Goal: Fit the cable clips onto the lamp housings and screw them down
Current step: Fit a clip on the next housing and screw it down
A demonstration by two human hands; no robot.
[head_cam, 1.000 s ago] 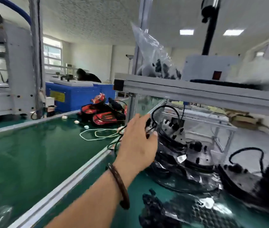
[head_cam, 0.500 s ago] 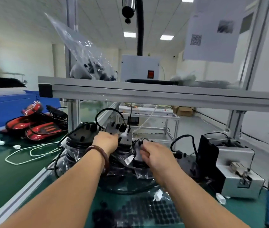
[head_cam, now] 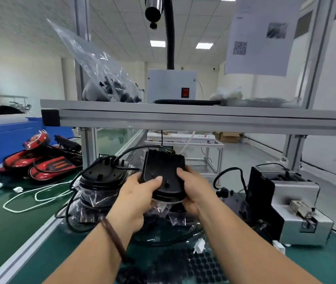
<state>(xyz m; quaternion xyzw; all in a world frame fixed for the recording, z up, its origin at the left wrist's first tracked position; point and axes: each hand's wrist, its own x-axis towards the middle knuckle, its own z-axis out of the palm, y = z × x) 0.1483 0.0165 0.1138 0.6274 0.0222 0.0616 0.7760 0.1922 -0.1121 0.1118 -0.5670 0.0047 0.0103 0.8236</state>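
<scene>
I have one black lamp housing [head_cam: 163, 173] lifted clear of the tabletop [head_cam: 9, 222], gripped between both hands with its flat back face tilted up toward me. My left hand [head_cam: 136, 199] grips the near-left edge, thumb laid across the face and fingers curled underneath. My right hand [head_cam: 195, 191] wraps the right edge, fingers over the rim. Holding it by the sides leaves the middle of the face bare, and I judge that is where a clip and its screw must go. Its cable [head_cam: 130, 149] leaves the far end of the housing and arcs away to the left, so I carry the body and let the lead hang slack.

Just left of the housing sits a stack of housings [head_cam: 101, 181], partly in clear wrap. Nearer me than the housing lies a black honeycomb tray [head_cam: 193, 267]; I cannot tell what it holds. To the housing's right stands a grey metal box [head_cam: 298, 212] with a small mechanism at its front, perhaps a screw feeder placed within reach. Above the housing runs an aluminium shelf [head_cam: 183, 117], and on it, up and to the left, leans a clear bag [head_cam: 109, 87] of small black parts, possibly the clips. Well to the left of the housing lie red lamps [head_cam: 46, 165]. I see no clip on the housing yet, so this piece looks to be at its first step.
</scene>
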